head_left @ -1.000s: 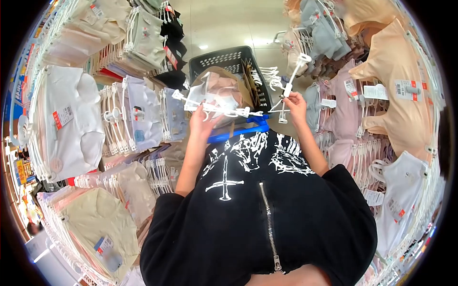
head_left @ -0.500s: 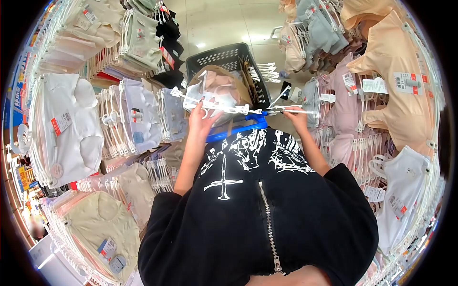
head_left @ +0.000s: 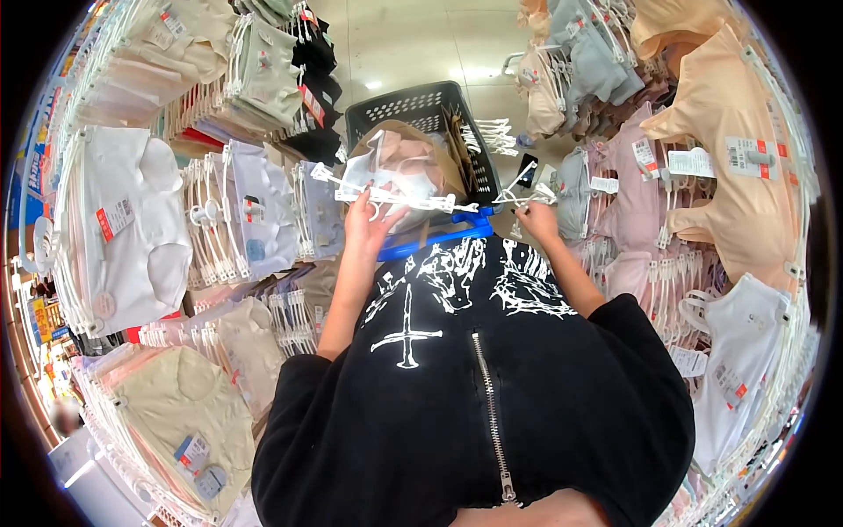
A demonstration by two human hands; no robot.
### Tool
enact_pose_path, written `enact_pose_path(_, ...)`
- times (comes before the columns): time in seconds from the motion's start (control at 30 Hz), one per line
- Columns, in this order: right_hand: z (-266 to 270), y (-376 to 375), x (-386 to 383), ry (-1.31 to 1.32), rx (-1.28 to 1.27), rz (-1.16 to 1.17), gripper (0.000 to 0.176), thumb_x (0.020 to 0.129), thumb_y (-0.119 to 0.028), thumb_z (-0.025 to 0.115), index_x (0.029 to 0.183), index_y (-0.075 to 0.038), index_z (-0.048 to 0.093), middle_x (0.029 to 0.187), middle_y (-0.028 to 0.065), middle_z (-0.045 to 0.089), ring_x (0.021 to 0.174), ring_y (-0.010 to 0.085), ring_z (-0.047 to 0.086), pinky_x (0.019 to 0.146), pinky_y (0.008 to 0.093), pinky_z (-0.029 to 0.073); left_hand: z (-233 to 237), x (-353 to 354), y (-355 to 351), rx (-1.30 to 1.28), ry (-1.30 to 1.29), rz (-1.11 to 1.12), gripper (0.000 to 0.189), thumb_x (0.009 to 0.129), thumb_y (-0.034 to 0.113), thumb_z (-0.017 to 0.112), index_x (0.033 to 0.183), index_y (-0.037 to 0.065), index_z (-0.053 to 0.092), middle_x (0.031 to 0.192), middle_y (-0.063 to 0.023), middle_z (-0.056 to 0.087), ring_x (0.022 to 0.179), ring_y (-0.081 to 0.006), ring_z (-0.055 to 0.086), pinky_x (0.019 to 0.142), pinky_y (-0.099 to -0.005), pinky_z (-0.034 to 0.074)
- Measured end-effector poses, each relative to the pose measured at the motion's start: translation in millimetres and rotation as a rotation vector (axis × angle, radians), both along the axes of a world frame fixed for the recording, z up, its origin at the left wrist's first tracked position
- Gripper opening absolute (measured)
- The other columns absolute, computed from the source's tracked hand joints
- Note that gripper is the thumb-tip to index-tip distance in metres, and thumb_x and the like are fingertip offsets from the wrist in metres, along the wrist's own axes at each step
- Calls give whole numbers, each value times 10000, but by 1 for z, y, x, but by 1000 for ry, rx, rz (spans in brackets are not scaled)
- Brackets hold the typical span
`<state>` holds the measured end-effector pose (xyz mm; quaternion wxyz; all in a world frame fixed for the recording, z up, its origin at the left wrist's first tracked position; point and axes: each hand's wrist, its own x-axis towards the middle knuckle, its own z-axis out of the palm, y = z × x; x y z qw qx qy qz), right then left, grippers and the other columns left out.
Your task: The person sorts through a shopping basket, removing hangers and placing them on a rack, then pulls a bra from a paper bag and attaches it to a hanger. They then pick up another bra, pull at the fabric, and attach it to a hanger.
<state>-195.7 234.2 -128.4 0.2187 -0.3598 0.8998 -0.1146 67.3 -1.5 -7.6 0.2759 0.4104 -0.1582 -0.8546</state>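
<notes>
My left hand (head_left: 364, 221) is closed around a bundle of white plastic hangers (head_left: 408, 200), held level above the near end of a dark grey shopping basket (head_left: 406, 104). My right hand (head_left: 538, 218) pinches more white clip hangers (head_left: 525, 193), a little to the right of that bundle. Below both hands runs the blue handle (head_left: 439, 239). Inside the basket, close to the left hand, a clear plastic bag (head_left: 399, 162) holds pink and white garments. Brown cardboard or paper (head_left: 457, 149) stands beside the bag.
Several white hangers (head_left: 493, 138) hang off the basket's right side, near a dark phone-like object (head_left: 527, 169). Racks of white underwear (head_left: 132, 228) line the left, and beige bras (head_left: 724, 149) hang at the right. Pale floor tiles (head_left: 404, 44) lie ahead.
The hangers in my right hand have swung from pointing sideways to a more upright, spread position, and that hand has shifted slightly left. My left hand keeps its bundle in nearly the same place.
</notes>
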Motion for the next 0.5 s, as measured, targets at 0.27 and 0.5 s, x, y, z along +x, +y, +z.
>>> enact_pose_path(0.27, -53, 2, 14, -19, -201, -69, 293, 733, -329, 599, 802, -50, 659, 784, 146, 634, 735, 304, 606, 667, 399, 472, 5, 4, 4, -5, -4, 10, 333, 890, 186, 431, 1205, 105, 365, 1203, -172, 465, 1101, -330, 463, 893, -587, 391)
enact_pose_path(0.5, -65, -3, 34, 104, -94, -150, 210, 736, -324, 589, 727, -116, 618, 741, 76, 623, 728, 276, 591, 617, 373, 465, 0, 10, 7, -7, -21, 19, 327, 891, 189, 432, 1200, 103, 367, 1202, -176, 465, 1106, -332, 455, 890, -584, 396)
